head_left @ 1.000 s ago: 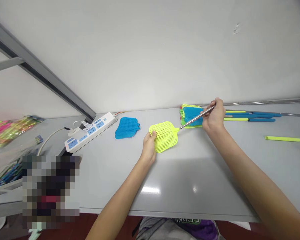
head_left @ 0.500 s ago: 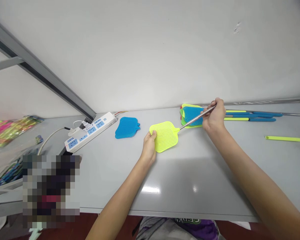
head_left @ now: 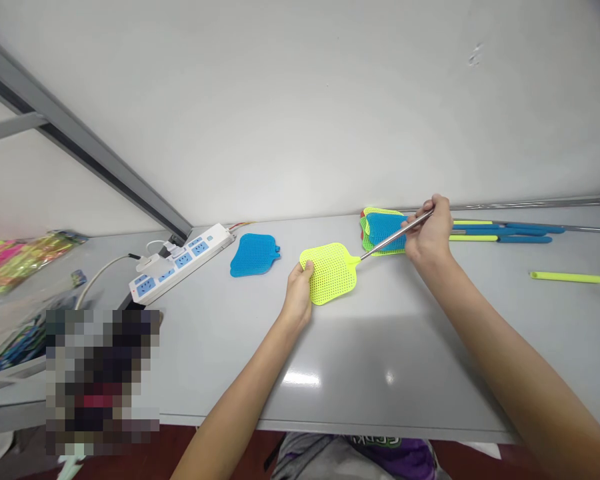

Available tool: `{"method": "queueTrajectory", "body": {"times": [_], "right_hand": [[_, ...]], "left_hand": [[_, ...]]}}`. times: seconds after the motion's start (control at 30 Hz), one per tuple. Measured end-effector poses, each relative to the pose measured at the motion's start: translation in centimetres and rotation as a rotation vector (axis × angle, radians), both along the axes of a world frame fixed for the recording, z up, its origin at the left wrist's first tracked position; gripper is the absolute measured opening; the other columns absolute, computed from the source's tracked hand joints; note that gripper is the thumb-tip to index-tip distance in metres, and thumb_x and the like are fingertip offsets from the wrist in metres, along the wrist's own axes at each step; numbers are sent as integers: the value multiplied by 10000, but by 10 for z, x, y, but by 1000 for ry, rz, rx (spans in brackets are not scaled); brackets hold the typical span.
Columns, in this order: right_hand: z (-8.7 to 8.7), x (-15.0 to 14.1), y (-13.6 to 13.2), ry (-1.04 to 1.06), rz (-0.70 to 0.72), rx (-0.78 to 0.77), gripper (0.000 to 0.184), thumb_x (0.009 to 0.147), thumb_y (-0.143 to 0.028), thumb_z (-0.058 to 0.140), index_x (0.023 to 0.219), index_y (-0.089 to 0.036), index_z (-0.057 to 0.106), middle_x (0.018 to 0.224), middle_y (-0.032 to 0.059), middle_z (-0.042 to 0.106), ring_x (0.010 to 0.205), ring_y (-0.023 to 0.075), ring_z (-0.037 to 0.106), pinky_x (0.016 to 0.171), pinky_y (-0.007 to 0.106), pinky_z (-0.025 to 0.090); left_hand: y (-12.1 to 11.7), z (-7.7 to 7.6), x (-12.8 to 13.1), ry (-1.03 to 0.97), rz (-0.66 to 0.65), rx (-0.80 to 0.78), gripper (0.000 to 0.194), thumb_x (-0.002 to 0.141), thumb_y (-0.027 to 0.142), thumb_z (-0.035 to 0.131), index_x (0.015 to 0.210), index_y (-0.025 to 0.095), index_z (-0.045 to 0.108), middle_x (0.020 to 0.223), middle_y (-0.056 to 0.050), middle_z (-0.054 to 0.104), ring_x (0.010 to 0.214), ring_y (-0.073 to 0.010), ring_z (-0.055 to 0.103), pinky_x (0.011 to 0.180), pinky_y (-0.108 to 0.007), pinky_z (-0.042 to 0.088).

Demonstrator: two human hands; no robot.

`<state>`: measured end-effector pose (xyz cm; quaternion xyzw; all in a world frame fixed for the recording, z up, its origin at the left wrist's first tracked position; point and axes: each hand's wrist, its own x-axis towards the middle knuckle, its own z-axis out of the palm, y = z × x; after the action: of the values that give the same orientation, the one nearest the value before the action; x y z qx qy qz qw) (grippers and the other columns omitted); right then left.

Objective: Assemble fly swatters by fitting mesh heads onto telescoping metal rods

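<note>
On the grey tabletop (head_left: 405, 373), two bare forearms reach in from the near edge. The left hand (head_left: 297, 293) is closed on the lower left edge of a yellow-green fly swatter head (head_left: 329, 273), with the thumb lying on top of the plastic mesh. The right hand (head_left: 429, 233) holds a steel rod (head_left: 395, 235) in a narrow pinch near its far end. The rod runs from the neck of the head up and to the right, crossing in front of a stack of blue and green swatter heads (head_left: 383, 232), and the right hand stands just beside that stack. Whether the held swatter touches the tabletop cannot be determined. Left of the left hand lies a single blue swatter head (head_left: 254, 255), just beside a white power strip (head_left: 180, 263) with blue sockets and plugs fitted. Right of the right hand, blue-and-yellow handles (head_left: 500, 233) lie lengthwise along the far edge, and a loose yellow-green handle (head_left: 567, 277) lies well apart from them, nearer the edge of view. At far left sits a plastic bag of pink and yellow items (head_left: 23, 260). A pixelated patch (head_left: 103, 380) obscures the lower left area.
</note>
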<state>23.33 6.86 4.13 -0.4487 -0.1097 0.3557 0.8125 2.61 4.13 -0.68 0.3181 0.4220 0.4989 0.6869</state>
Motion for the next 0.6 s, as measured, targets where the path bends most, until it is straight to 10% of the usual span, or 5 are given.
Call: {"method": "queueTrajectory", "body": {"times": [0.6], "right_hand": [[2, -2, -1, 54, -9, 29, 212, 706, -249, 420, 534, -196, 308, 464, -63, 185, 353, 52, 162, 319, 215, 185]], "left_hand": [[-1, 0, 1, 22, -12, 15, 212, 724, 280, 552, 893, 154, 579, 936, -67, 627, 901, -188, 564, 798, -295, 414]]}}
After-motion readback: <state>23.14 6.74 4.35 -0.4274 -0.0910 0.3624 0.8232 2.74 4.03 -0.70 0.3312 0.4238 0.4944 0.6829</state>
